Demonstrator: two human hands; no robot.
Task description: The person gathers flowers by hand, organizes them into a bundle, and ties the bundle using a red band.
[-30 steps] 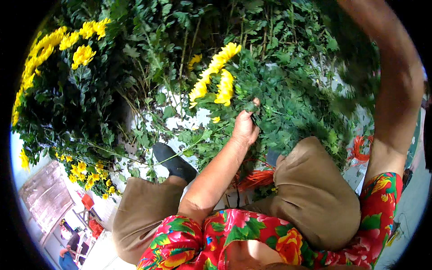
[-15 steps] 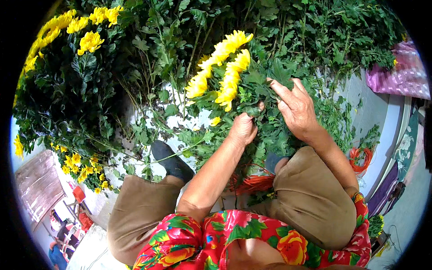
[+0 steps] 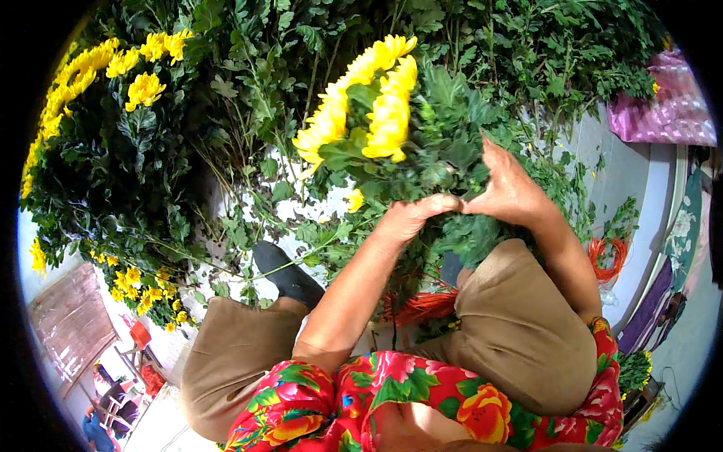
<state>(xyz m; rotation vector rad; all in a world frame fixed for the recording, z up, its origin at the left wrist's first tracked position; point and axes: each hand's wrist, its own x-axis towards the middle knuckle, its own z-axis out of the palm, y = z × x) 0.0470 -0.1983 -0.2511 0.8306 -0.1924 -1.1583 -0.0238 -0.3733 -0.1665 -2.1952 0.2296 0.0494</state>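
Note:
A bunch of yellow chrysanthemums [image 3: 393, 113] lies tilted in front of me, its blooms in rows toward the upper left and its leafy stems toward my knees. My left hand [image 3: 416, 216] is wrapped round the leafy part from the near side, fingers hidden beneath the leaves. Curving round the same bunch from the right is my right hand [image 3: 512, 188], its thumb meeting the left thumb on top and its other fingers partly behind the leaves. One loose yellow bloom [image 3: 355, 200] shows just left of the bunch.
Cut green stems [image 3: 527, 45] are heaped along the far side. More yellow chrysanthemums [image 3: 144, 91] stand at the left, with smaller ones [image 3: 135, 288] below. Orange-red ties [image 3: 422, 307] lie between my legs, and another coil [image 3: 607, 260] at the right. Purple cloth [image 3: 663, 105] lies far right.
My right hand has come down and inward from above the leaves, and its thumb now meets the left one round the bunch. The bunch's blooms have shifted slightly up and left.

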